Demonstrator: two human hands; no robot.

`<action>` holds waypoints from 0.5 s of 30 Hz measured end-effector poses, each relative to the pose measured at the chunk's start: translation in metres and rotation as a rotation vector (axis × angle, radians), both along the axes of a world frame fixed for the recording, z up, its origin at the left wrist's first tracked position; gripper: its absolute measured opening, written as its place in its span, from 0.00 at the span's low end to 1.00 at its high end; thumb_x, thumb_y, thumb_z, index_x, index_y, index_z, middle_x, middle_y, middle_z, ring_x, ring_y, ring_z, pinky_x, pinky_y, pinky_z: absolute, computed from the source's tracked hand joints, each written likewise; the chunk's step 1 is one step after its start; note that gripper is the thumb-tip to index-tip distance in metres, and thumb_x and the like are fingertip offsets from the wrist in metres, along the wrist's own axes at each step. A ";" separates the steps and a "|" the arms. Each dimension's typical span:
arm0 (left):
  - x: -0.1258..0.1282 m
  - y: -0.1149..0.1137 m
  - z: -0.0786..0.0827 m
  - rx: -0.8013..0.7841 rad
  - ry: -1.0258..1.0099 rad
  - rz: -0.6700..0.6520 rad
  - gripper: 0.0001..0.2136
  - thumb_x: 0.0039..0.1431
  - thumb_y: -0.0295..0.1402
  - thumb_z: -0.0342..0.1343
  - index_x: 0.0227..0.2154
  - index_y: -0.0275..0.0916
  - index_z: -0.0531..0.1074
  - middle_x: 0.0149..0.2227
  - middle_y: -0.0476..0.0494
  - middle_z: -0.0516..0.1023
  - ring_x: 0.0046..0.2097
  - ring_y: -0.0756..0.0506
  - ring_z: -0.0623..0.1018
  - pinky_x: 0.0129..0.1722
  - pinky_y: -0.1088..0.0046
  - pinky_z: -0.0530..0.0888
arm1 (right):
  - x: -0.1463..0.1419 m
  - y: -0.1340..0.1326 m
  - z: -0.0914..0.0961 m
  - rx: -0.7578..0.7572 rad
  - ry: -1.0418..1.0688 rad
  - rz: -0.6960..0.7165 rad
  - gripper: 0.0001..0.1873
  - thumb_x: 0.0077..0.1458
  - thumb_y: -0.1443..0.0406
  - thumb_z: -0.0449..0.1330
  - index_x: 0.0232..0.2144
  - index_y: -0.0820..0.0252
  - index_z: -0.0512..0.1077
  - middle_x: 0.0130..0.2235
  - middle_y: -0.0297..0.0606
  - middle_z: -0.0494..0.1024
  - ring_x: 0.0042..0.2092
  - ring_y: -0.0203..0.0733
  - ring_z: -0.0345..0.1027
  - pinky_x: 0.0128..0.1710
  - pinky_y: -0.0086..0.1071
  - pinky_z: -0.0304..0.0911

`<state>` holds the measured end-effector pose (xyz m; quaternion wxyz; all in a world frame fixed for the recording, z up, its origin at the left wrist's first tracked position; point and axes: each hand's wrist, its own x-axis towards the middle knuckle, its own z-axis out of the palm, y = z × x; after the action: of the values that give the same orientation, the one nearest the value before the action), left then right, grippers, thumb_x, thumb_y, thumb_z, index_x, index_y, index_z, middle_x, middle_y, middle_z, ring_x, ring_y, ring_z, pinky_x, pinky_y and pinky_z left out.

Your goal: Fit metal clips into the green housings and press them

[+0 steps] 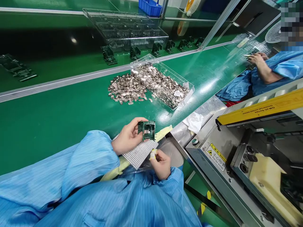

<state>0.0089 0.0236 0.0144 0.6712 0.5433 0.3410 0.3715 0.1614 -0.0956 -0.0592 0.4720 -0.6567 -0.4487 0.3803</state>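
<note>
My left hand (127, 137) grips a small dark green plastic housing (140, 126) by its left side, thumb in front, raised over the table's near edge. A small metal piece shows inside the housing's opening. Lower and to the right, my right hand (161, 164) is closed in a pinch, yellow covers on the fingertips; what is between them, if anything, is too small to tell. Beneath both hands lies a silvery gridded sheet (139, 153), with pale yellow material (163, 132) along the table edge.
A clear plastic box (190, 91) of small metal pieces lies beside a loose pile (127, 89). Several green housings (134, 52) and a clear blister tray (137, 41) stand behind the metal rail. A machine (213, 151) stands close at right; a co-worker (279, 67) sits beyond.
</note>
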 end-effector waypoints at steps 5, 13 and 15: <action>-0.001 0.001 -0.003 0.025 -0.023 -0.014 0.19 0.55 0.31 0.61 0.49 0.39 0.65 0.36 0.46 0.77 0.33 0.48 0.80 0.32 0.76 0.76 | 0.006 -0.001 0.007 -0.047 -0.075 0.041 0.05 0.44 0.67 0.58 0.22 0.60 0.73 0.17 0.28 0.64 0.20 0.32 0.53 0.18 0.25 0.50; -0.001 0.001 -0.004 0.023 -0.094 -0.035 0.17 0.58 0.32 0.59 0.49 0.39 0.63 0.35 0.48 0.75 0.32 0.50 0.78 0.33 0.76 0.75 | 0.031 -0.015 0.050 -0.039 -0.177 0.045 0.15 0.50 0.69 0.60 0.43 0.57 0.75 0.27 0.33 0.77 0.26 0.38 0.70 0.27 0.30 0.67; -0.001 -0.001 -0.006 0.045 -0.113 -0.030 0.17 0.60 0.33 0.58 0.50 0.39 0.63 0.35 0.48 0.74 0.31 0.51 0.77 0.32 0.77 0.75 | 0.031 -0.015 0.067 0.015 -0.144 -0.027 0.11 0.53 0.66 0.61 0.41 0.57 0.75 0.30 0.35 0.79 0.28 0.40 0.74 0.29 0.31 0.70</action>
<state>0.0077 0.0229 0.0085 0.6825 0.5416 0.2858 0.3990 0.1923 -0.1110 0.0074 0.4485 -0.6848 -0.4753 0.3224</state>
